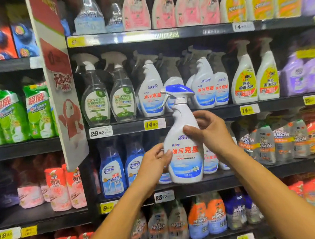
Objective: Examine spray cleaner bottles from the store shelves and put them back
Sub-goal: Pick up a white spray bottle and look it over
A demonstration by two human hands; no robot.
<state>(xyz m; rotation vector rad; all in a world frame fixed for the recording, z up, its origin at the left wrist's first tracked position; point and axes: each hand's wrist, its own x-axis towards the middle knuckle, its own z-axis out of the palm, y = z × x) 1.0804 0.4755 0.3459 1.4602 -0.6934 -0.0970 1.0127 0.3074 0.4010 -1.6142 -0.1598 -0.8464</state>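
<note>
Both hands' fingers wrap the spray bottle (pixel 184 151), left hand (pixel 153 163) low, right hand (pixel 211 131) at its waist; it looks full, smooth plastic, probably heavy, best gripped at the narrow neck.

On the middle shelf (pixel 200 116), a gap opens between the white spray bottles (pixel 151 93) on its left and their twins (pixel 205 85) on its right, though another bottle seems to stand deeper inside. Elsewhere, bottles crowd shoulder to shoulder.
</note>
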